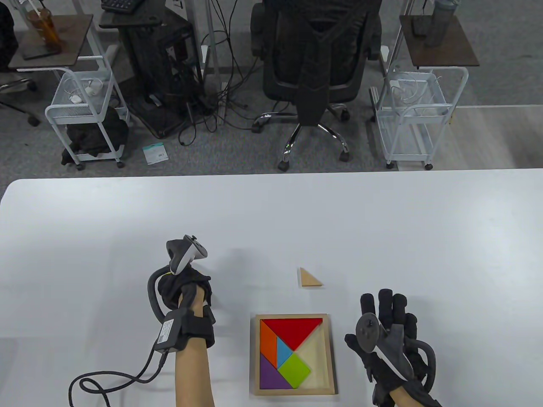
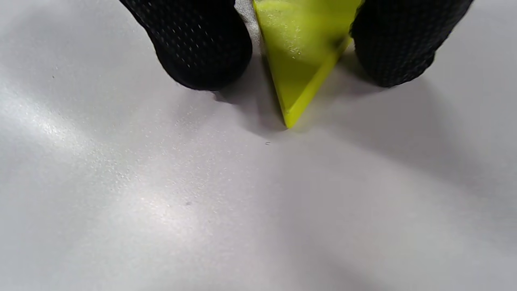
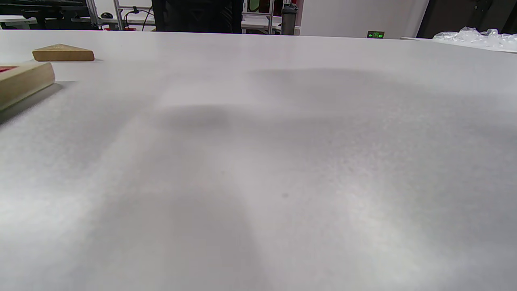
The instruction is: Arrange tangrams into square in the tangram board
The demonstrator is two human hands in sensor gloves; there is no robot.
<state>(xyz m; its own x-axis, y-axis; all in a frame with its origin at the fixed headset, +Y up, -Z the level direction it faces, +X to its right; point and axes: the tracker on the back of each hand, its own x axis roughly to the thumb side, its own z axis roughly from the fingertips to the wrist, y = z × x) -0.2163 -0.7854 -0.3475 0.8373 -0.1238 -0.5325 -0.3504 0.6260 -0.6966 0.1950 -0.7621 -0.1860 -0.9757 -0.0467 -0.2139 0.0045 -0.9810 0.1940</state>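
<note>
Nearest the table's (image 1: 382,220) front edge lies the wooden board (image 1: 294,355), square-framed, flat on the white surface between the two forearms. Inside it: a red triangle (image 1: 297,333) along the far side, an orange piece (image 1: 268,341) against the left wall, a blue triangle (image 1: 283,351) beside it, a purple piece (image 1: 271,374) in the near-left corner, and a green square (image 1: 293,370) set on its corner at centre. The right-hand portion of the board shows bare pale floor.

The right hand (image 1: 388,335) is just right of the board, apart from it, palm down with fingers straight and spread, grasping nothing. Whether it touches the table cannot be told. In the right wrist view only the board's corner and the tan piece appear at the left.

The left hand (image 1: 186,288) is left of the board and slightly farther out, fingers curled downward. The left wrist view shows two fingertips (image 2: 202,44) pinching a yellow triangle (image 2: 303,48), which stands on its point touching the table.

Beyond the board, well clear of both hands, a tan triangle (image 1: 309,278) lies flat on the table.

Past the far table edge stand a black chair (image 1: 316,63) and two white wire carts (image 1: 85,106).
</note>
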